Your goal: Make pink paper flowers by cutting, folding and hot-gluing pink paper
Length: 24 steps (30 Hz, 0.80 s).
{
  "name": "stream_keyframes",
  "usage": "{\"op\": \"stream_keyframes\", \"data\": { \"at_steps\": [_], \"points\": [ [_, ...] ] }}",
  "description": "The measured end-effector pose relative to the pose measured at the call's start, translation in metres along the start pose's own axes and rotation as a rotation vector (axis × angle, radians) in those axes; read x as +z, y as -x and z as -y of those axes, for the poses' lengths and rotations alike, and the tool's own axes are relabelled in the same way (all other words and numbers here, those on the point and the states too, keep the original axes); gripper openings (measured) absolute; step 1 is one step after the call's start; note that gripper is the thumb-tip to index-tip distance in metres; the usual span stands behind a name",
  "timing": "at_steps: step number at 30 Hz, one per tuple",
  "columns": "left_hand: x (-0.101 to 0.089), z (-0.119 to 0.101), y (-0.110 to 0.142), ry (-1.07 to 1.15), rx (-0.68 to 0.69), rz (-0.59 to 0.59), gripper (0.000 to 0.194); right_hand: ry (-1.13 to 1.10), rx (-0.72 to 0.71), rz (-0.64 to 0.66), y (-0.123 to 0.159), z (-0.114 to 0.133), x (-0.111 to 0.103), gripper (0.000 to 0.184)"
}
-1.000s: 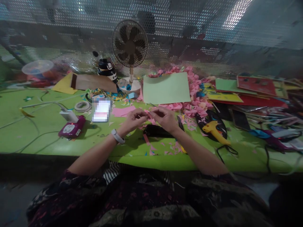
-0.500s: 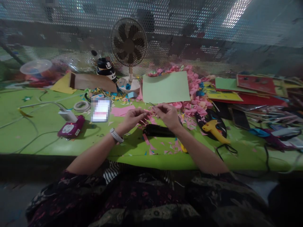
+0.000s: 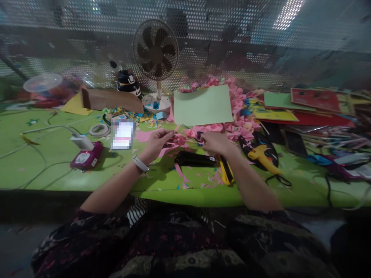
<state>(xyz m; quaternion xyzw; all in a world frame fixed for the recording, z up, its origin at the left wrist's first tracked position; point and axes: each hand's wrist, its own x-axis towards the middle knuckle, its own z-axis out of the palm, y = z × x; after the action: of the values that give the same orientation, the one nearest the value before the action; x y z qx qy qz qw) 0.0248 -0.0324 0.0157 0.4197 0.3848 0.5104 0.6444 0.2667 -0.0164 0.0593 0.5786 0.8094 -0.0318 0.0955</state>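
Note:
My left hand (image 3: pixel 159 143), with a white band on its wrist, has its fingers closed on a piece of pink paper (image 3: pixel 171 147). To the right, my right hand (image 3: pixel 216 143) is curled, its fingertips down among pink paper scraps (image 3: pixel 191 133) beside a small dark item (image 3: pixel 199 135). What those fingers hold, if anything, is hidden. Just below the hands lies a black oblong case (image 3: pixel 195 158). A yellow-and-black cutter (image 3: pixel 225 172) rests by my right wrist. Flat pink paper (image 3: pixel 143 136) lies behind my left hand.
A green sheet (image 3: pixel 203 104) leans on a heap of pink folded pieces (image 3: pixel 237 102). A fan (image 3: pixel 156 54) stands behind. On the left are a phone (image 3: pixel 123 134), tape roll (image 3: pixel 99 130) and purple device (image 3: pixel 87 156); rightward, a yellow glue gun (image 3: pixel 265 159) and stacked card sheets (image 3: pixel 319 102).
My right hand has moved right and turned downward, away from my left hand. My left hand has shifted slightly left, and pink paper shows below its fingers. The yellow-and-black cutter is more exposed.

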Motion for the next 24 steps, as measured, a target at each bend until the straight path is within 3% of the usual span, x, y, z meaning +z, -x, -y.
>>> {"op": "stream_keyframes", "data": {
  "at_steps": [3,6,11,14,16,19,24],
  "points": [
    [-0.001,0.001,-0.001,0.014,-0.007,-0.001,0.018,0.061,0.016,0.045,-0.001,0.007,0.002,0.023],
    [-0.002,0.003,-0.002,0.024,-0.006,0.017,0.016,-0.035,0.009,0.026,-0.004,0.003,0.001,0.016],
    [0.000,0.001,-0.001,0.011,0.001,0.014,0.015,-0.553,-0.084,-0.182,-0.010,-0.009,0.001,0.008],
    [0.004,-0.002,0.002,-0.018,-0.011,0.025,0.017,-0.902,-0.168,-0.328,-0.009,0.002,0.004,0.011],
    [0.006,-0.003,0.004,-0.024,-0.012,0.027,0.016,-1.020,-0.256,-0.334,-0.006,0.015,0.005,0.017],
    [0.007,-0.004,0.005,0.003,0.015,0.049,0.017,-0.995,-0.354,-0.304,0.000,0.031,0.006,0.020],
    [0.006,0.000,0.003,0.049,0.064,0.092,0.017,-0.833,-0.382,-0.343,0.002,0.036,0.008,0.019]
  ]
}}
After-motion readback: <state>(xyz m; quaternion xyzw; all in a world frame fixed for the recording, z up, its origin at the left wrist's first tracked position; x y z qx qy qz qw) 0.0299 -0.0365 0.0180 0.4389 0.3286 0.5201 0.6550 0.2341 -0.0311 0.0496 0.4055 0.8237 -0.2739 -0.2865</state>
